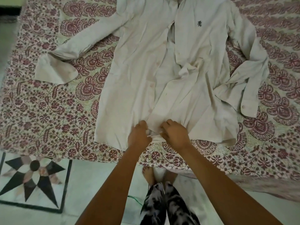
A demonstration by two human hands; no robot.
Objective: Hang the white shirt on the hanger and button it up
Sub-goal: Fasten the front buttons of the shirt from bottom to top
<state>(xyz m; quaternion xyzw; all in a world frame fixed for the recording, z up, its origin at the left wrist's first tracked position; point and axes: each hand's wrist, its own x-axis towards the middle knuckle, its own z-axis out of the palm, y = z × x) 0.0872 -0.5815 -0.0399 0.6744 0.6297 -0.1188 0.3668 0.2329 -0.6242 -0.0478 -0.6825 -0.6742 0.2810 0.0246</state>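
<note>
The white shirt (139, 65) lies front-up on the bed, collar at the far edge, both sleeves spread out to the sides. A small dark emblem marks its chest. The front is open in the middle, with the right panel bunched near the waist. At the bottom hem, my left hand (139, 135) pinches the edge of the left front panel. My right hand (174, 133) pinches the edge of the right panel beside it. The two hands almost meet at the hem. No hanger shows; the collar is cut off by the top of the frame.
The bed carries a cream sheet with a maroon floral print (48, 111); its near edge runs just below my hands. The floor is pale marble with a black star inlay (32, 176) at the left. My bare feet (149, 174) stand against the bed.
</note>
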